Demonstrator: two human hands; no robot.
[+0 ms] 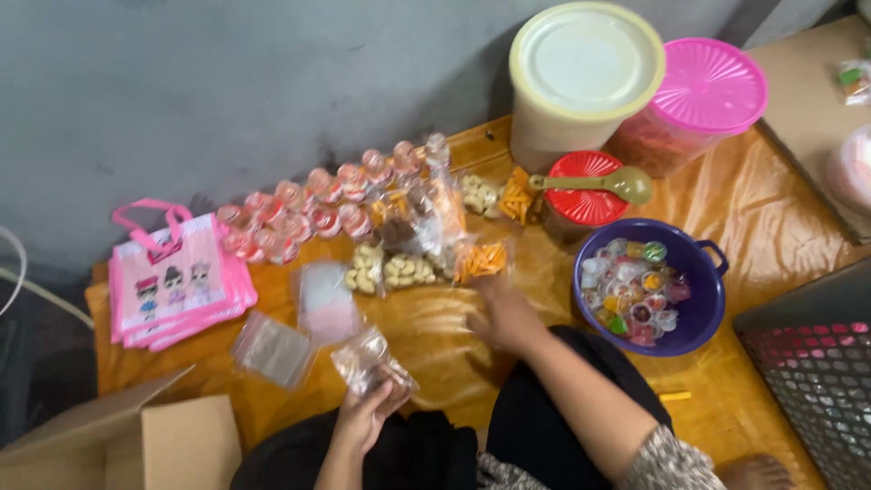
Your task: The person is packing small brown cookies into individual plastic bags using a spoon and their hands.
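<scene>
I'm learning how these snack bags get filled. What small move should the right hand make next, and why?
Probably close the right hand on the orange snack packet at its fingertips and bring it to the clear bag, which the left hand holds ready.

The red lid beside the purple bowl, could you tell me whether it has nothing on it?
No, a yellow-green spoon lies across the red lid, next to the purple bowl.

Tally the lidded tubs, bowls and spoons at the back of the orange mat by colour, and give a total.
Cream-lidded round plastic tub: 1
Pink-lidded round plastic tub: 1
Red-lidded round jar: 1
Olive-green plastic spoon, lying on the red lid: 1
Purple plastic bowl of small jelly cups: 1
Total: 5
</scene>
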